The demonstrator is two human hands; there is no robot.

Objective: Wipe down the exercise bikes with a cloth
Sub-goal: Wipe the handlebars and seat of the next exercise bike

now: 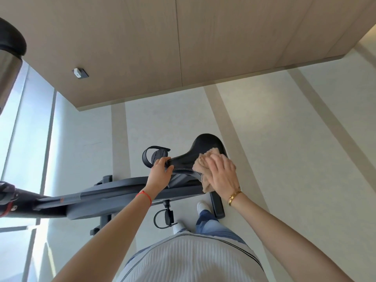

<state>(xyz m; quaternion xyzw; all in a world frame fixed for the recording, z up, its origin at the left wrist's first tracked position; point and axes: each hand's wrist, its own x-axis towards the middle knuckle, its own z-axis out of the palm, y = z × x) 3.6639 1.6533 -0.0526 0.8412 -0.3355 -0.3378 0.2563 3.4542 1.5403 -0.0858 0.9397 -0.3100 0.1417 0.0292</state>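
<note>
The bike's handlebars (6, 198) are cut off at the left edge.

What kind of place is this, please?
Probably a gym or fitness room: an exercise bike with a black saddle, part of a second machine at left, and tall windows.

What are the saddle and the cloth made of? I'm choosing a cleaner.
Saddle: looks like black leather or vinyl, smooth, slightly shiny, with pale stitching along the edge. Cloth: seemingly soft tan terry or microfibre, with a nubby, crumpled surface under the right hand.
</note>
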